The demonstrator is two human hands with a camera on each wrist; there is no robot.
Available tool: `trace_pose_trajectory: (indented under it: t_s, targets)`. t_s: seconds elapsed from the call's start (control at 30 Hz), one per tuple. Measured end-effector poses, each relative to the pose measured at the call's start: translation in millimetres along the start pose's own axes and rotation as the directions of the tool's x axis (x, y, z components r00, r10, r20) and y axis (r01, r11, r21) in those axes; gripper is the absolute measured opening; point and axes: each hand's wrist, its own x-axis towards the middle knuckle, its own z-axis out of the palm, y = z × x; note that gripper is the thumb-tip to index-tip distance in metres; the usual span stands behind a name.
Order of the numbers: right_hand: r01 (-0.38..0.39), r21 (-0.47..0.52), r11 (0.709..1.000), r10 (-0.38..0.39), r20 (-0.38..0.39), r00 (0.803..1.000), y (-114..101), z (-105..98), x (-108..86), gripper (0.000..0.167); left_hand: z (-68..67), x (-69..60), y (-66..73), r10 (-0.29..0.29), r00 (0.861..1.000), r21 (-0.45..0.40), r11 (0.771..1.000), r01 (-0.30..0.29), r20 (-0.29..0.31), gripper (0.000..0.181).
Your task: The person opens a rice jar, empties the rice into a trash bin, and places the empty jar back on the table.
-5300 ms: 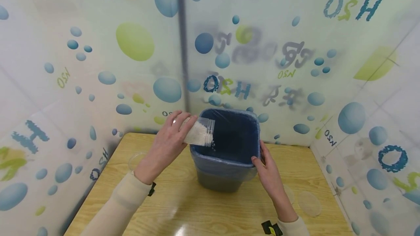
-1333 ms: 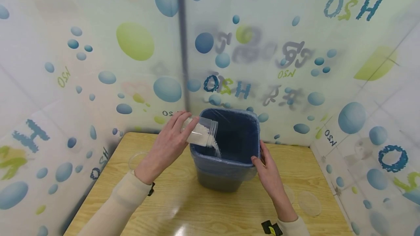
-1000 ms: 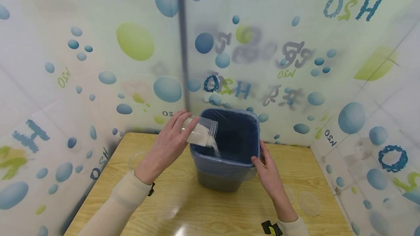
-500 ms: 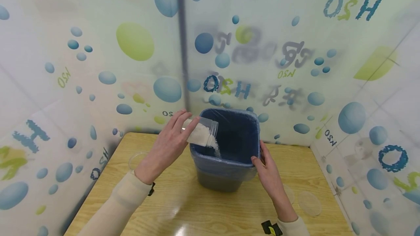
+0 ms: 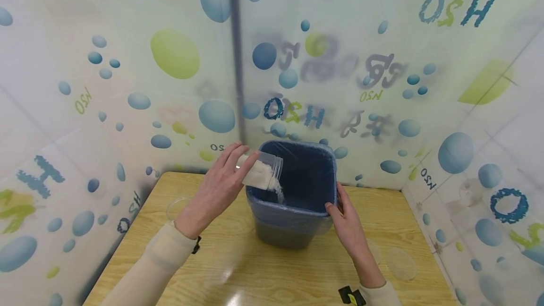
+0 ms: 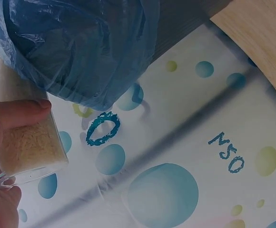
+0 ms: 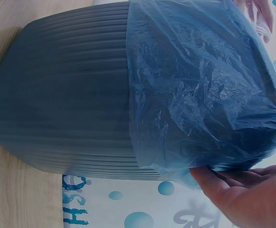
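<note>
My left hand (image 5: 214,190) grips a clear jar (image 5: 259,171) of white grains that look like rice. Tipped on its side, the jar has its open mouth over the near left rim of a grey trash bin (image 5: 282,235). Grains (image 5: 279,192) spill from the mouth into the bin. A thin blue bag (image 7: 195,95) lines the bin and folds down over its outside. On the bin's right side, my right hand (image 5: 346,225) holds the rim, thumb on the lined edge. The left wrist view shows the jar's grains (image 6: 31,147) up close beside the bag.
The bin stands on a wooden table (image 5: 191,277). A clear round lid (image 5: 401,263) lies at the right, with another disc partly behind my right wrist. A clear ring-like object (image 5: 176,207) sits at the left. Patterned curtain (image 5: 280,84) surrounds the table's far sides.
Since the earliest frame, the jar has shifted slightly right over the bin, and the few falling grains have become a stream. My right hand and the bin have stayed put.
</note>
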Motion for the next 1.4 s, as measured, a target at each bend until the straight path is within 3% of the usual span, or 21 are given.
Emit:
trace_pose_trajectory:
  t_s: [1.4]
  targets:
    - [-0.005, 0.007, 1.0, 0.005, -0.003, 1.0, -2.3, 0.2, -1.0, 0.065, 0.0, 1.8, -0.9, 0.029, 0.999, 0.007, 1.0, -0.029, -0.03, 0.075]
